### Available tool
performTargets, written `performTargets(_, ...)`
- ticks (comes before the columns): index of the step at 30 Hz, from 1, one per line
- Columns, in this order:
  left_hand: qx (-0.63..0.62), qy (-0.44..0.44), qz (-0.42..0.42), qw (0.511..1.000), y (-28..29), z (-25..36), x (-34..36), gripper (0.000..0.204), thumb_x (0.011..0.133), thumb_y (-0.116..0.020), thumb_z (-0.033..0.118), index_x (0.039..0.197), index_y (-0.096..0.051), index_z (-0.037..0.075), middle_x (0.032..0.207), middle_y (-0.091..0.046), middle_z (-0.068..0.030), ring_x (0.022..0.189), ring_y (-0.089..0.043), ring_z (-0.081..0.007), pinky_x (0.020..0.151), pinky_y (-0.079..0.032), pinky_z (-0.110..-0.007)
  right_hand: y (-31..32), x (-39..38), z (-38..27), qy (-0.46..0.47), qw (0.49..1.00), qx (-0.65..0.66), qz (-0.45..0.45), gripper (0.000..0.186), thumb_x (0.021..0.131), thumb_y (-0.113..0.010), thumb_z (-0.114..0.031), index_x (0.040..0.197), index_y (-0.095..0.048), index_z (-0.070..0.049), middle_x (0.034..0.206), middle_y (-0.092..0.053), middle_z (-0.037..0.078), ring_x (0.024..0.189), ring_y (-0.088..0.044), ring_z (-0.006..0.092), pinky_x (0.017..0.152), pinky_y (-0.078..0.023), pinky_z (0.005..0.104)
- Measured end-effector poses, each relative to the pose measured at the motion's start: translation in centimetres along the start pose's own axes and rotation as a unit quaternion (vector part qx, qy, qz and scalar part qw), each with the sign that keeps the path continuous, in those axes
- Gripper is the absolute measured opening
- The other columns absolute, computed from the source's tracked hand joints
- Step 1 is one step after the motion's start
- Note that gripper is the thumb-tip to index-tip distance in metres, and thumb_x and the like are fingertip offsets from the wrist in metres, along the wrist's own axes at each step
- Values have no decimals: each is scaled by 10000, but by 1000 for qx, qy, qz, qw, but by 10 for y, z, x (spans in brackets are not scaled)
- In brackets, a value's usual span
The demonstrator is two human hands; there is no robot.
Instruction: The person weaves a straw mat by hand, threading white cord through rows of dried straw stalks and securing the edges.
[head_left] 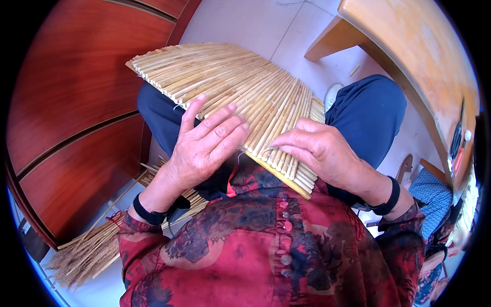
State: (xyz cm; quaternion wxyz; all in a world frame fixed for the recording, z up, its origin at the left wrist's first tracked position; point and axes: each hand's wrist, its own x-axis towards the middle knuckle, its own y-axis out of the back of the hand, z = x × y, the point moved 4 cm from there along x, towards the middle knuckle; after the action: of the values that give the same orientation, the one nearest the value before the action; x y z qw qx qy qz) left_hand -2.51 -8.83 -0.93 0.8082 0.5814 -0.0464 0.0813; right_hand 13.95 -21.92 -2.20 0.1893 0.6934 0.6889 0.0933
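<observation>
A stiff mat of pale stalks (220, 77), laid side by side and stitched with thread, rests across my knees. Its near end tapers toward my belly, where a yellowish flat strip (279, 175) runs along the edge. My left hand (204, 140) lies on the left edge of the mat with its fingers spread. Over the near right part, my right hand (317, 146) pinches a small thin metallic piece, perhaps a needle, its tip showing between thumb and forefinger. Most of that piece is hidden by the fingers. Loose thread ends hang at the mat's left edge.
A red-brown wooden cabinet (92, 87) stands at the left. Below it lies a bundle of dry stalks with feathery heads (87, 256). At the right is a wooden table (419, 46) with small tools at its edge. Another person's patterned clothing (429, 197) shows at the far right.
</observation>
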Motion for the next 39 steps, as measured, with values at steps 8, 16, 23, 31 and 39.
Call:
performTargets(8,-26,-49,33,998,-3,0,8,267,715,-699,144,973,-655,93,988,-670,-28,1031,-620,-215,1033,-327,-520,0,4,0,7,999,-21,-41,218,821,-654,-96,1029,-704,-138,762,-599,87,696,-630,278,605,-515,368)
performTargets(16,-58,-64,26,996,-5,-5,10,219,730,-684,140,942,-654,95,963,-669,-36,968,-637,-209,999,-374,-482,2,11,-1,12,999,-10,-51,194,809,-652,-85,993,-708,-114,760,-616,105,706,-634,290,601,-514,378)
performTargets(23,-73,-54,24,996,-3,-6,10,214,733,-689,129,942,-652,101,975,-681,-31,966,-639,-198,990,-378,-465,7,15,-2,14,997,-14,-80,186,818,-647,-108,994,-706,-104,759,-615,108,709,-633,296,608,-513,381)
performTargets(31,-76,-53,29,995,-4,-6,9,225,731,-698,141,948,-655,104,975,-687,-30,966,-639,-199,990,-374,-455,6,17,3,3,994,38,-98,178,865,-611,-129,1019,-700,-114,819,-636,102,761,-640,290,657,-516,369)
performTargets(39,-71,-61,29,995,-3,-6,10,226,735,-696,158,950,-655,103,979,-687,-31,956,-640,-195,985,-378,-447,10,19,-2,28,993,-18,-113,191,856,-589,-123,1017,-691,-110,803,-625,102,766,-638,294,653,-515,370)
